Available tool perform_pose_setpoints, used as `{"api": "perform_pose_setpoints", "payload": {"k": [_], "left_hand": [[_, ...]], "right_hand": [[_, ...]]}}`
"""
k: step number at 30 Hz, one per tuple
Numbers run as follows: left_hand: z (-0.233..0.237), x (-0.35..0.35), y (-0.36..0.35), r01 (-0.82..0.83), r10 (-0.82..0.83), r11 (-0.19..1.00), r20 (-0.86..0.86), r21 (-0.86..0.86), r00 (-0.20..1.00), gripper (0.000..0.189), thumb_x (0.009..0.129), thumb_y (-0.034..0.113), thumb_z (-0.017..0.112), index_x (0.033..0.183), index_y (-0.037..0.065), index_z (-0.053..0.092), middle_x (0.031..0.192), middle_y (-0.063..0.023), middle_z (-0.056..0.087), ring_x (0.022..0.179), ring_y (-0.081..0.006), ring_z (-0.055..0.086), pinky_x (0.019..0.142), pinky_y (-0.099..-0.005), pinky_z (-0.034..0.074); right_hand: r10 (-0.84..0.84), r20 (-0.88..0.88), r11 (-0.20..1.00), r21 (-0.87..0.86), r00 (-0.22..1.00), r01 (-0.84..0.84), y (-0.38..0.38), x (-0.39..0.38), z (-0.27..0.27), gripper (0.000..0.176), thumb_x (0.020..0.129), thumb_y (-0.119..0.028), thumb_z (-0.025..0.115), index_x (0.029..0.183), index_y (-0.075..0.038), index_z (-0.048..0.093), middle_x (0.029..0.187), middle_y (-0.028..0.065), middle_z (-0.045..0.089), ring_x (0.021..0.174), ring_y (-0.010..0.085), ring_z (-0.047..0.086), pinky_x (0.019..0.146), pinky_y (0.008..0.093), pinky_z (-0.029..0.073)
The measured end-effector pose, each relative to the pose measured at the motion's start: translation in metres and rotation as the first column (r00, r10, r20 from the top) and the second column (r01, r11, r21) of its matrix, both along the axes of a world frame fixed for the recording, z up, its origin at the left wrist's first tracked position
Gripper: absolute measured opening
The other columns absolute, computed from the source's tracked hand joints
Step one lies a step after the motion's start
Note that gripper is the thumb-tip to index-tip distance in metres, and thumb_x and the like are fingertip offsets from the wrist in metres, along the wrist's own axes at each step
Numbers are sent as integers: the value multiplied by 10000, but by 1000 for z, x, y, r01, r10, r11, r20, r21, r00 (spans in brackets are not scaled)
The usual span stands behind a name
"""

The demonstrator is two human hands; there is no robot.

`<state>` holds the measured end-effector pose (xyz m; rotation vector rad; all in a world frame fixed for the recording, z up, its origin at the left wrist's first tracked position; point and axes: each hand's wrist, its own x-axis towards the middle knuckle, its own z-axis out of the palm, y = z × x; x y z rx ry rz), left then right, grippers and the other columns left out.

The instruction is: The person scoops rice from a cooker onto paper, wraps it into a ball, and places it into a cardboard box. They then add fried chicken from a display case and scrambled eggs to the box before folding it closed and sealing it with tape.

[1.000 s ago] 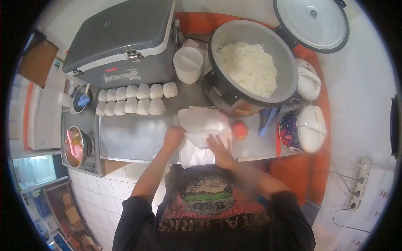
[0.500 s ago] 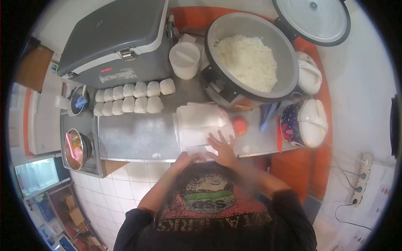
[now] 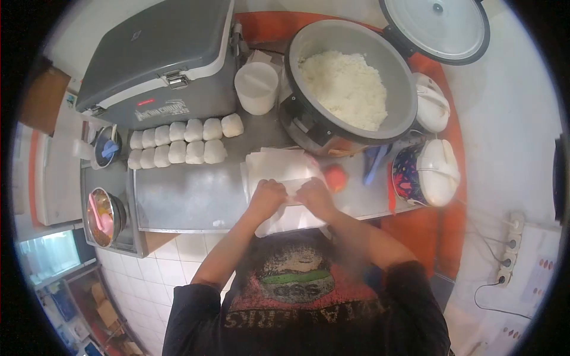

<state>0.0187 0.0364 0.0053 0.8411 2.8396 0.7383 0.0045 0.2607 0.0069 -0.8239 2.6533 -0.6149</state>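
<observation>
A stack of white wrapping paper sheets (image 3: pixel 274 162) lies at the front of the metal table. Over it, my left hand (image 3: pixel 269 197) is closed on the left side of a paper sheet (image 3: pixel 291 186), fingers curled. On the opposite side, my right hand (image 3: pixel 315 198) grips that same sheet with bent fingers. The sheet looks folded over between the two hands; whether anything is inside it is hidden. Just right of my right hand sits a small red round object (image 3: pixel 335 177). Behind the stack stands a large rice cooker pot (image 3: pixel 295 62) with white rice (image 3: pixel 344 89) in it.
Two rows of white wrapped packets (image 3: pixel 178 142) sit left, before a grey cooler box (image 3: pixel 160 65). A white canister (image 3: pixel 256 89) stands beside it. Blue tongs (image 3: pixel 375 163) and a patterned white-lidded container (image 3: pixel 424 172) are right. A bowl with a pink spoon (image 3: pixel 102 219) is far left.
Both hands have moved forward over the stack. My right hand, spread flat before, is now curled on the paper, and the sheet's near part has been lifted and folded away from me.
</observation>
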Motion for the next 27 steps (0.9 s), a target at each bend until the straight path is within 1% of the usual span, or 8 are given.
{"api": "perform_pose_setpoints", "payload": {"k": [4, 7, 10, 13, 16, 19, 22, 27], "left_hand": [[-16, -10, -17, -167, 119, 970, 255, 176, 959, 78, 777, 176, 690, 742, 110, 715, 824, -78, 671, 858, -290, 601, 803, -444, 478], [-18, -10, -30, -292, 232, 932, 265, 214, 936, 80, 778, 153, 705, 749, 78, 707, 838, -101, 689, 860, -330, 600, 814, -449, 489], [-18, -7, -30, -293, 328, 908, -74, 300, 942, 96, 815, 106, 717, 890, 46, 719, 888, -147, 715, 799, -373, 640, 781, -436, 510], [-33, -1, -20, -424, 407, 818, 129, 390, 904, 94, 835, 51, 677, 926, 38, 698, 906, -158, 710, 813, -392, 651, 775, -445, 512], [-45, 10, -7, -638, 550, 721, 336, 270, 765, 125, 841, 25, 655, 963, 31, 677, 925, -179, 704, 827, -399, 656, 787, -448, 509], [-58, 6, -3, -545, 498, 753, 221, 368, 838, 78, 836, 58, 609, 896, 40, 655, 865, -205, 640, 870, -404, 622, 742, -485, 484], [-60, 6, -5, -373, 401, 866, -19, 333, 916, 135, 820, 44, 586, 919, 61, 677, 933, -169, 639, 913, -371, 608, 780, -466, 485], [-41, 7, -23, -173, 176, 984, -91, 37, 980, 245, 764, 69, 609, 1001, 62, 671, 987, -110, 613, 927, -316, 570, 813, -404, 472]], "right_hand": [[-187, -16, 952, -251, 982, 177, 13, -5, -17, 130, 856, -195, 643, 846, -84, 711, 1106, 85, 695, 1035, 255, 614, 952, 391, 461], [-242, -154, 933, -307, 958, 186, 13, -3, -21, 116, 860, -165, 634, 848, -68, 696, 1073, 96, 692, 1036, 277, 614, 947, 416, 458], [-292, -391, 943, -269, 873, 195, 4, -2, -27, 100, 864, -145, 626, 859, -70, 691, 1047, 119, 686, 1018, 300, 621, 938, 441, 458], [-353, -15, 935, 13, 936, 353, -3, 5, -44, 103, 859, -115, 614, 894, -63, 696, 1025, 129, 705, 1041, 292, 618, 985, 445, 429], [-556, 172, 811, -101, 813, 576, -17, 11, -50, 110, 887, -128, 595, 967, -73, 647, 1063, 175, 655, 967, 355, 623, 873, 470, 476], [-468, -90, 873, -204, 879, 444, -20, 10, -61, 141, 882, -110, 595, 1014, -75, 633, 1058, 165, 647, 979, 372, 616, 835, 476, 484], [-464, -66, 883, -119, 884, 454, -20, 17, -72, 173, 858, -85, 599, 1025, -79, 644, 1045, 127, 652, 1042, 334, 612, 939, 464, 461], [-340, -268, 934, -210, 901, 290, -8, 45, -55, 326, 807, -60, 598, 1124, -86, 668, 1096, 75, 664, 1105, 253, 597, 1124, 469, 342]]}}
